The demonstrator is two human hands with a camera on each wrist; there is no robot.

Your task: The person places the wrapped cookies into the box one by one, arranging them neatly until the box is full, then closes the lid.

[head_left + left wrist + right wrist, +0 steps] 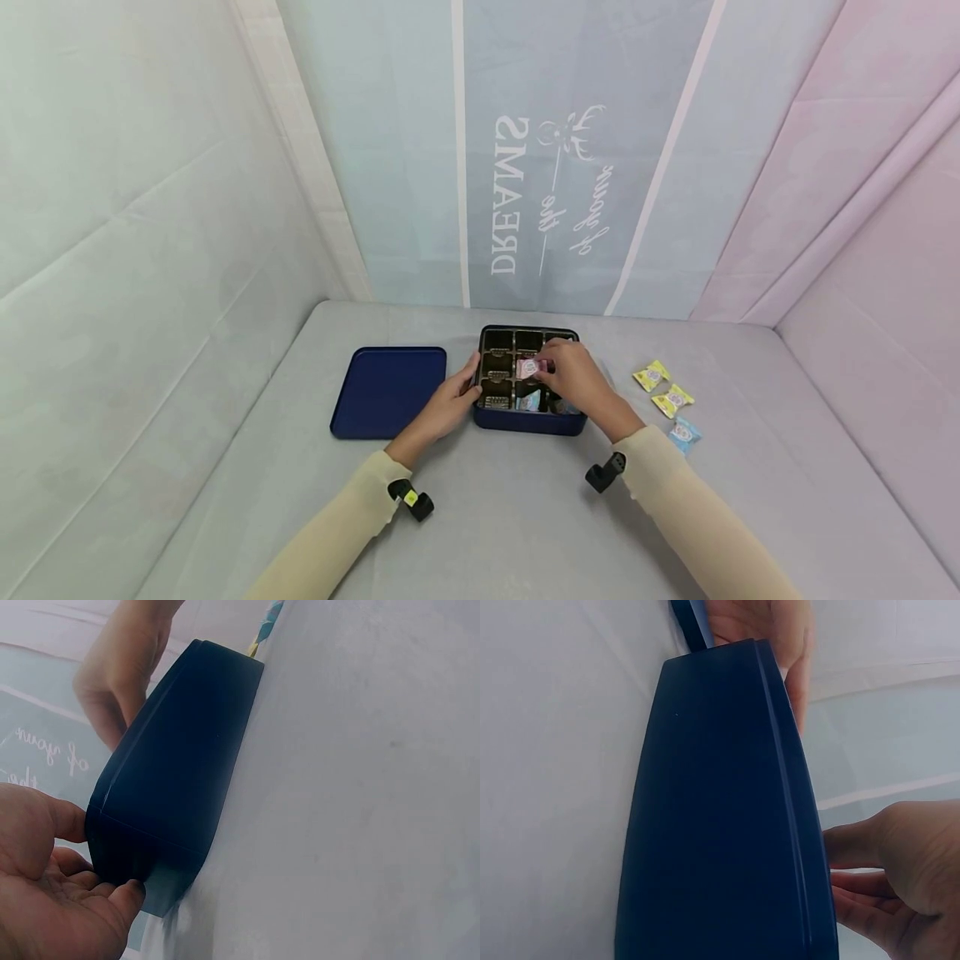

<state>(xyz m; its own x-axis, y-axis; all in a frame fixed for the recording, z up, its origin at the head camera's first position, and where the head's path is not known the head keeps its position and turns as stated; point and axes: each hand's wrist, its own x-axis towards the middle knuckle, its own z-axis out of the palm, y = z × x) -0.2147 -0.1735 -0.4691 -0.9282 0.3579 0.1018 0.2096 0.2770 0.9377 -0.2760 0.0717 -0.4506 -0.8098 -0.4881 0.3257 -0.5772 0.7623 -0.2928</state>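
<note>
While the right hand (579,379) pinches a pink packet (528,367) between closed fingers, left hand (447,407) relaxed, touching the blue box (528,422).

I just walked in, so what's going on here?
A person's left grip holds the box by its left side, while the right grip pinches a pink sweet at the box's middle. A blue sweet lies in the near row. Two yellow sweets and another blue one lie to the right, the lid to the left.

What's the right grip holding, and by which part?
The right grip pinches a pink wrapped packet by its right end, as seen in the head view.
</note>
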